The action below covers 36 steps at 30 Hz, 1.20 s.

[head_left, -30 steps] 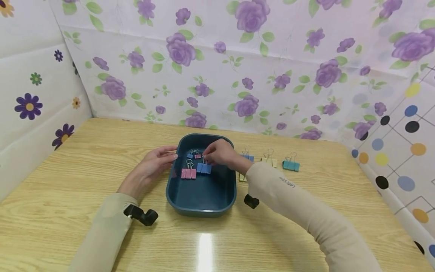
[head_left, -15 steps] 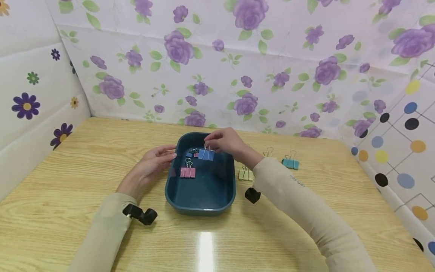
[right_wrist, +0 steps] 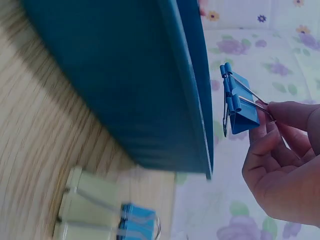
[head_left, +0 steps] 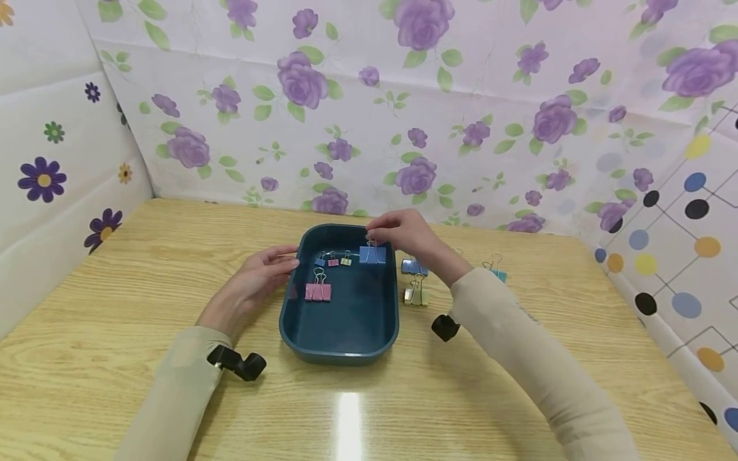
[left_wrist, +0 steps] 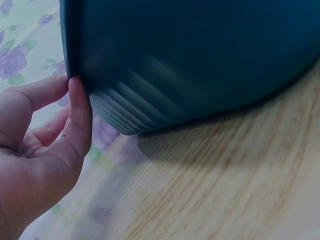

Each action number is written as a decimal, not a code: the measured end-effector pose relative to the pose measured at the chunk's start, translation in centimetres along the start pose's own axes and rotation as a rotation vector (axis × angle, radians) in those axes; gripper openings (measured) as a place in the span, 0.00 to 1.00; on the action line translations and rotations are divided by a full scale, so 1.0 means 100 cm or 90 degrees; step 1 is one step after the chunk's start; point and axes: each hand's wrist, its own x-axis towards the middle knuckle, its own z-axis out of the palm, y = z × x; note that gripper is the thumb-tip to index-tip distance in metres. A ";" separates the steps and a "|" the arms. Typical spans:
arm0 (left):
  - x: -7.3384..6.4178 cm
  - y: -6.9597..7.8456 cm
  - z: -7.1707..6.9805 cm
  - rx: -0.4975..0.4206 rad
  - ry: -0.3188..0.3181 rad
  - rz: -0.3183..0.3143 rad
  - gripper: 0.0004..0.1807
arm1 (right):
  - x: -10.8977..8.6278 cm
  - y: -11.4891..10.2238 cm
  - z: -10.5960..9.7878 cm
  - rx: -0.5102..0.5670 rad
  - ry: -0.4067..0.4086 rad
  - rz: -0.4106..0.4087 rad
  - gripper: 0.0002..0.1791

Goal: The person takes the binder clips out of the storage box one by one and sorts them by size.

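Observation:
My right hand (head_left: 406,232) pinches a large blue binder clip (head_left: 372,255) by its wire handle. In the right wrist view the clip (right_wrist: 240,100) is raised beyond the tray's rim, one handle between thumb and finger. My left hand (head_left: 256,278) pinches the left rim of a dark teal plastic tray (head_left: 346,330), as the left wrist view shows with thumb and finger at the edge (left_wrist: 75,55). Inside the tray lie a large pink binder clip (head_left: 318,292) and three small ones: blue (head_left: 319,261), pink (head_left: 333,262) and yellow (head_left: 346,262).
On the wooden table right of the tray stand a blue binder clip (head_left: 415,267) and a yellow one (head_left: 416,296). A teal clip (head_left: 499,276) is farther right, partly behind the right sleeve. A flowered cloth (head_left: 357,115) hangs along the back.
My right hand has lifted the large blue clip from beside the pink one and carried it right, to the tray's far right side. The small yellow clip has come into sight. My left hand stays put.

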 end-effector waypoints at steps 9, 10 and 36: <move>0.000 0.000 -0.001 -0.001 0.002 0.007 0.30 | -0.010 0.025 -0.031 0.021 0.013 0.010 0.14; 0.000 0.000 -0.001 -0.002 0.001 0.007 0.30 | -0.011 0.027 -0.034 0.018 0.011 0.010 0.15; -0.001 0.002 0.002 -0.028 0.002 0.002 0.30 | -0.065 0.097 -0.088 -0.012 0.020 0.106 0.20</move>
